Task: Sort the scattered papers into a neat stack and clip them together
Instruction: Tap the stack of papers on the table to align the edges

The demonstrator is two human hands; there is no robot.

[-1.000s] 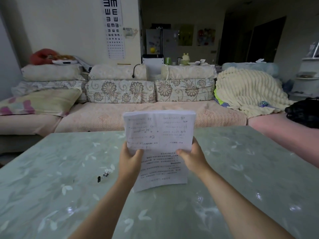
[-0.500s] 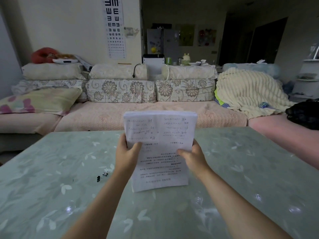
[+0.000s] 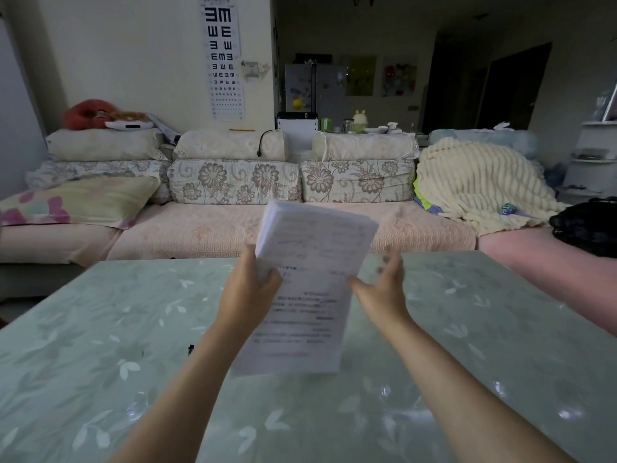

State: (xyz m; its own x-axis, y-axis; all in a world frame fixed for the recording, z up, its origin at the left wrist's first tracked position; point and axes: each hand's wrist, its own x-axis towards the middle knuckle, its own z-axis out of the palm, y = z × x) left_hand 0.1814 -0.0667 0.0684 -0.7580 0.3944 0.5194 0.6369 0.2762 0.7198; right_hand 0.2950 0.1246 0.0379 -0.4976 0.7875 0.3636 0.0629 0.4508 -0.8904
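Note:
A stack of white printed papers is held upright above the green floral table, tilted with its top leaning right. My left hand grips the stack's left edge, thumb on the front. My right hand is just off the stack's right edge, fingers spread and blurred, holding nothing. A small black binder clip lies on the table left of my left forearm, mostly hidden by it.
A long sofa with floral cushions runs along the table's far edge, a cream blanket at its right end. A pink seat flanks the table's right side.
My right hand has let go of the stack and opened to the right. The stack has lifted and tilted, now held by my left hand alone.

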